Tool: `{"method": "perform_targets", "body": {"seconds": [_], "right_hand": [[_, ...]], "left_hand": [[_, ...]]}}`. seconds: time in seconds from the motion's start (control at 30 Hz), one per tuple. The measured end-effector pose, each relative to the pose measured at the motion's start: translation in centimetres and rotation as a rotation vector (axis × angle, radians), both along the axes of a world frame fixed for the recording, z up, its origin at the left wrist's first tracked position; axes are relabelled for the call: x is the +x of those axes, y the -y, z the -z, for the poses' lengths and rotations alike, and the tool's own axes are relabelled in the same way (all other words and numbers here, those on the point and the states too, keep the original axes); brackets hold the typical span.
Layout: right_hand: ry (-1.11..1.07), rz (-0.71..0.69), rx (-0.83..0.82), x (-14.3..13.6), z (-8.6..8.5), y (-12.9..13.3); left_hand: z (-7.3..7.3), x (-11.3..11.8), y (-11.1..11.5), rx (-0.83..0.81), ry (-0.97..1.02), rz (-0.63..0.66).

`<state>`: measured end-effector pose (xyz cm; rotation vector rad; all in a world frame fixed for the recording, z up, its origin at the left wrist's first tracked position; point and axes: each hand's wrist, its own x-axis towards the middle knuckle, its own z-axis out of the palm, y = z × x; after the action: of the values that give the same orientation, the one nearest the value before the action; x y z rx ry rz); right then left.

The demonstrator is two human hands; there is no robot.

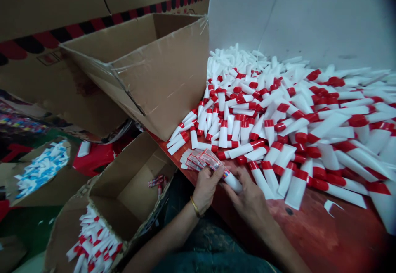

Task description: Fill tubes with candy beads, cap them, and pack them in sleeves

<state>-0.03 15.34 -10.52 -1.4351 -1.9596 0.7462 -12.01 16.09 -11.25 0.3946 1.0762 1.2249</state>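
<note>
My left hand [206, 189], with a gold bangle at the wrist, pinches a printed clear sleeve [226, 172] at one end of a white squeeze tube [234, 183]. My right hand [250, 196] closes round the other end of that tube. How far the sleeve covers it is partly hidden by my fingers. Just beyond my left hand, several flat printed sleeves [198, 159] lie fanned out on the red tabletop [298, 227]. A large heap of white tubes with red caps [262, 120] spreads out ahead and to the right of my hands.
A tall cardboard box [163, 79] stands at the heap's left edge. Below the table edge, an open carton [136, 194] holds a few printed tubes. Red-capped white tubes [95, 240] lie beside it, and blue-and-white pieces [43, 167] fill another box. A pale panel [297, 17] backs the heap.
</note>
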Motion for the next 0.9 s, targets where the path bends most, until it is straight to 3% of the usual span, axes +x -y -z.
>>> {"method": "perform_targets", "body": {"seconds": [0.23,0.47,0.6,0.8,0.9], "right_hand": [[-0.05,-0.078,-0.159,2.1,-0.5,0.9],[-0.235,-0.017,-0.291,0.6,-0.5,1.1],[-0.237,-0.062,-0.258,-0.4,-0.4,0.2],[-0.168,-0.254,-0.202,0.1,0.3,-0.4],[-0.18,-0.227,-0.157,0.4,1.1,-0.3]], "left_hand": [[-1.0,-2.1,-1.1,-0.047,0.047,-0.14],[-0.1,-0.2,-0.1,0.0,0.025,-0.033],[0.1,0.2,0.3,0.056,0.026,0.016],[-0.9,-0.6,-0.3,0.078,0.201,-0.137],[-1.0,-0.2,0.0,0.013,0.236,-0.158]]}}
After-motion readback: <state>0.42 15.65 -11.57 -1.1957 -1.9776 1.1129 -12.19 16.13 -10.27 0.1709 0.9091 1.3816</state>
